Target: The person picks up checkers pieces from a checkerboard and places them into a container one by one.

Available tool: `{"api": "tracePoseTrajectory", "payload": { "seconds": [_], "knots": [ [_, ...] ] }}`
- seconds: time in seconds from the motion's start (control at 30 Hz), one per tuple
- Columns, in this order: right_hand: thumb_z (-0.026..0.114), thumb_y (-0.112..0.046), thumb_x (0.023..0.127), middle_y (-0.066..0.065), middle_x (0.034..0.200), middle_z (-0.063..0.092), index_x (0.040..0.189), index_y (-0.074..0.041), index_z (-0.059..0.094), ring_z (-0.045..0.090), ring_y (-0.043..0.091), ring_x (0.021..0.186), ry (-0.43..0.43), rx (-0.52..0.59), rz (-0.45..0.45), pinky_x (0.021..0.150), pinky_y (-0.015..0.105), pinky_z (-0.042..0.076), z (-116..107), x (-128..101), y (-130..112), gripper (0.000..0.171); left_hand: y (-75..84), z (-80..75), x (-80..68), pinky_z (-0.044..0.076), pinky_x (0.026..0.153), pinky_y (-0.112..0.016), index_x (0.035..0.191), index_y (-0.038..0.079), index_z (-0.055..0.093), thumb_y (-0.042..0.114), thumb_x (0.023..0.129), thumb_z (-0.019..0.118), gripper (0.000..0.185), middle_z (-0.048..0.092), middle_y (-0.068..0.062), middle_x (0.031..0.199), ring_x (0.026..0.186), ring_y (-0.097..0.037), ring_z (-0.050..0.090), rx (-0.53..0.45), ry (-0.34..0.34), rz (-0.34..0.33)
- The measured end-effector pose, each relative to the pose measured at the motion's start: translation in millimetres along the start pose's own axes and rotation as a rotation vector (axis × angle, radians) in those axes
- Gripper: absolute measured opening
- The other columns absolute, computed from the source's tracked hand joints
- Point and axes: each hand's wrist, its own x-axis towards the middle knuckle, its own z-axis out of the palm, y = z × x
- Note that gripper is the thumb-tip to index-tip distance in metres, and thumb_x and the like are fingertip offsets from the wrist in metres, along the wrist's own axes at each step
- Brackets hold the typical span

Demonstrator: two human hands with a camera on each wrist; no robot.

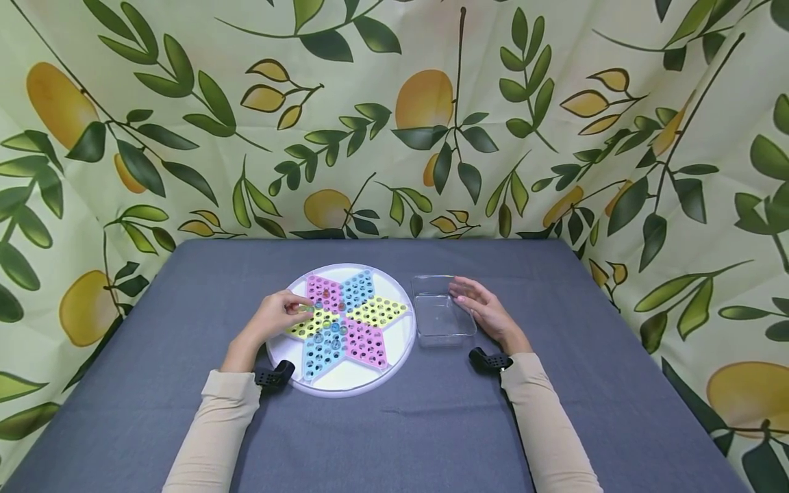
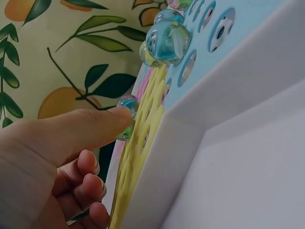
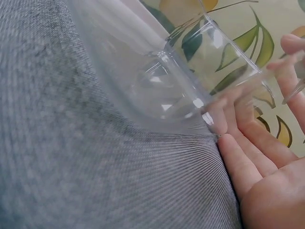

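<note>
A round white Chinese checkers board (image 1: 394,342) carries a star of pink, blue and yellow hole-dotted points. My left hand (image 1: 280,316) is over its yellow left point, pinching a green glass marble (image 2: 125,132) between thumb and fingers close to the holes. Right behind the thumb tip shows a blue marble (image 2: 128,101). Larger in the left wrist view, a blue marble (image 2: 167,42) sits on the blue point. My right hand (image 1: 483,308) rests against the right side of a clear rectangular container (image 1: 446,339), fingers extended along its wall (image 3: 190,90).
More marbles (image 1: 335,335) cluster around the star's middle, with several on the pink and blue points. The board and container stand side by side on a grey cloth-covered table (image 1: 394,438). A leaf-and-fruit patterned curtain (image 1: 370,137) hangs behind the table.
</note>
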Motion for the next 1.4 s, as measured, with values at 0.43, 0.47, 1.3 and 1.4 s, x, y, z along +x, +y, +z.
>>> {"api": "tracePoseTrajectory", "payload": {
  "seconds": [0.43,0.47,1.3,1.4],
  "knots": [
    [0.051,-0.005,0.098,0.036,0.153,0.020,0.148,0.007,0.021,0.052,-0.005,0.122,-0.012,-0.040,0.039,0.099,0.011,0.044,2,0,-5,0.059,-1.4,-0.2,-1.3,0.035,0.061,-0.019,0.097,-0.004,0.073,0.010,0.083,0.071,0.019,0.052,-0.005,0.075,0.068,-0.010,0.042,-0.001,0.036,-0.014],
    [0.051,-0.006,0.098,0.037,0.152,0.020,0.148,0.008,0.021,0.052,-0.005,0.122,-0.015,-0.040,0.037,0.099,0.011,0.044,3,0,-5,0.060,-1.5,-0.2,-1.6,0.035,0.061,-0.019,0.097,-0.003,0.073,0.010,0.083,0.072,0.019,0.052,-0.005,0.075,0.068,-0.010,0.042,0.001,0.038,-0.014],
    [0.050,-0.007,0.099,0.040,0.150,0.019,0.147,0.009,0.021,0.052,-0.004,0.121,-0.018,-0.055,0.027,0.098,0.011,0.044,1,-2,-2,0.059,28.4,-4.5,2.4,0.033,0.057,-0.018,0.100,-0.002,0.072,0.012,0.084,0.072,0.021,0.049,-0.001,0.072,0.062,-0.005,0.038,-0.093,0.083,0.014],
    [0.050,-0.007,0.099,0.040,0.150,0.019,0.147,0.008,0.022,0.052,-0.004,0.121,-0.016,-0.059,0.025,0.099,0.011,0.044,1,-2,-2,0.058,36.0,-2.7,3.9,0.033,0.056,-0.018,0.101,-0.002,0.072,0.014,0.085,0.071,0.023,0.048,-0.001,0.071,0.062,-0.006,0.038,-0.111,0.079,0.005]
  ]
}}
